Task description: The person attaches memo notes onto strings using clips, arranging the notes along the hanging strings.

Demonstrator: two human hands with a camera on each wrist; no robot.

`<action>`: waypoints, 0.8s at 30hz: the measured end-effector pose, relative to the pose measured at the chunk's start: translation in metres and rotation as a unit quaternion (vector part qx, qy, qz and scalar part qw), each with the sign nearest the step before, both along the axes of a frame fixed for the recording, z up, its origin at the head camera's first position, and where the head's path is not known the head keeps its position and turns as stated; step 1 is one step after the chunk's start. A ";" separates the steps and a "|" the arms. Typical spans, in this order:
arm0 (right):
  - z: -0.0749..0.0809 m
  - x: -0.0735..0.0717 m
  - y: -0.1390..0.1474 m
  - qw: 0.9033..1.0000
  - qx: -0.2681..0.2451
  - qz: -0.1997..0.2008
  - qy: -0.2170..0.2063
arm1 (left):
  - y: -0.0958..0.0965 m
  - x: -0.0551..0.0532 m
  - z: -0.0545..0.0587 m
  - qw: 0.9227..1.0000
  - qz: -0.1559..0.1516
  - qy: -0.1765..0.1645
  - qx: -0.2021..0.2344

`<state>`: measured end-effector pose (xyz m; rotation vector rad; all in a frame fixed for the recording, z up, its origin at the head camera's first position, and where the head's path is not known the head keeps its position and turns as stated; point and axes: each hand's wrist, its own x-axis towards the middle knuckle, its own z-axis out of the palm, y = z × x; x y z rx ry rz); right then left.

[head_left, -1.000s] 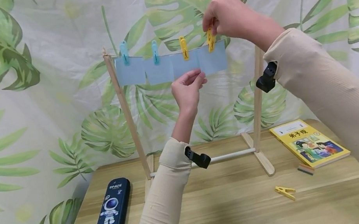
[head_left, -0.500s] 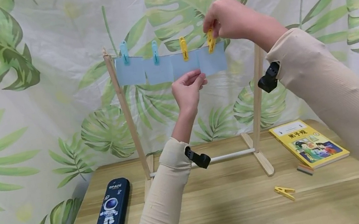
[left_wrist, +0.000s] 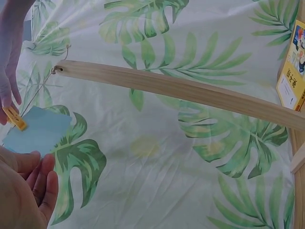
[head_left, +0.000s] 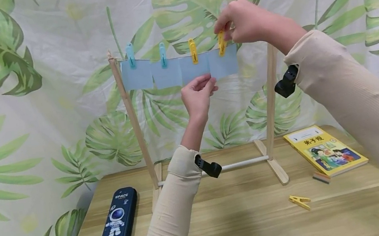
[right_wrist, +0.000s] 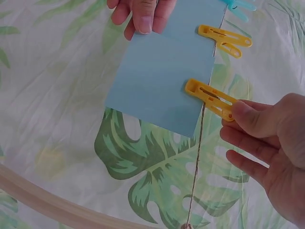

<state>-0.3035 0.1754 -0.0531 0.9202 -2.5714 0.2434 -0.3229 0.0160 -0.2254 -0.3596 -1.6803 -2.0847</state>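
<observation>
Four-in-a-row is not counted here; several light blue paper squares hang side by side from a string (right_wrist: 197, 164). My right hand (head_left: 246, 20) pinches the handles of a yellow clothespin (right_wrist: 209, 98), whose nose sits over the string and the top edge of the rightmost paper square (right_wrist: 155, 81). Below, my left hand (head_left: 198, 95) pinches that square's lower left corner between thumb and fingers. Another yellow clothespin (head_left: 194, 51) and two blue clothespins, one at the far left (head_left: 131, 56), clip the other squares to the string.
A wooden frame (head_left: 269, 104) carries the string above the wooden table (head_left: 236, 218). A loose yellow clothespin (head_left: 300, 202) and a small striped block (head_left: 321, 177) lie near a yellow book (head_left: 326, 150) on the right. At left lies a dark blue pencil case (head_left: 117, 226).
My right hand has lowered slightly at the yellow clothespin. The left hand stays at the paper's corner.
</observation>
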 end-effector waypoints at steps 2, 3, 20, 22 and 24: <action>0.000 -0.001 0.001 1.000 -0.005 -0.001 0.003 | 0.000 0.000 0.000 1.000 0.000 0.000 -0.003; 0.000 -0.001 0.001 1.000 -0.007 -0.002 0.005 | 0.000 0.000 0.000 1.000 0.000 -0.001 -0.005; -0.002 -0.001 0.000 0.999 -0.021 -0.012 0.026 | 0.004 0.001 0.001 1.000 -0.007 0.001 0.016; -0.002 -0.001 0.000 0.999 -0.022 -0.014 0.021 | 0.004 0.002 0.001 1.000 -0.006 0.003 0.018; -0.002 -0.001 0.000 1.000 -0.021 -0.015 0.015 | 0.004 0.001 0.000 1.000 -0.005 0.004 0.019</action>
